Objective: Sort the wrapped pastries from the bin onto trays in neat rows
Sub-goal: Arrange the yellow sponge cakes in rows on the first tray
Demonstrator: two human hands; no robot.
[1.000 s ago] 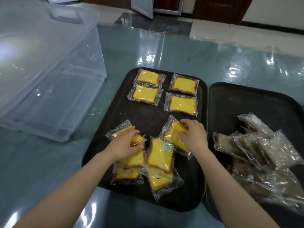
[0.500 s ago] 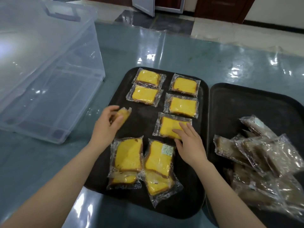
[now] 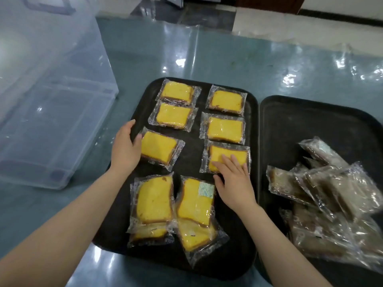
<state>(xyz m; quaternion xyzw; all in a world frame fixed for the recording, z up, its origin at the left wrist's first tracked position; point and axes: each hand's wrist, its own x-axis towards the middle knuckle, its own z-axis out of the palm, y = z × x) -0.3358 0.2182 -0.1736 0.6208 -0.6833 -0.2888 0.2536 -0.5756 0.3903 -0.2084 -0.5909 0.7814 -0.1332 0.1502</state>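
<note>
Since half a second ago, a third row has been laid on the left tray (image 3: 145, 96): one yellow cake (image 3: 158, 149) at 9 o'clock is touched by the relaxed left hand (image 3: 125, 149), another cake (image 3: 227, 157) at 3 o'clock is pressed flat by the right hand (image 3: 234, 183), fingers straight, while a loose pile (image 3: 176, 210) at 6 o'clock remains unsorted.

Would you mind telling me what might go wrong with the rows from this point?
The cake at the left hand lies tilted, so the left column may end up crooked. The stacked cakes overlap and could drag each other when lifted. The brown pile on the right tray could slide.
</note>
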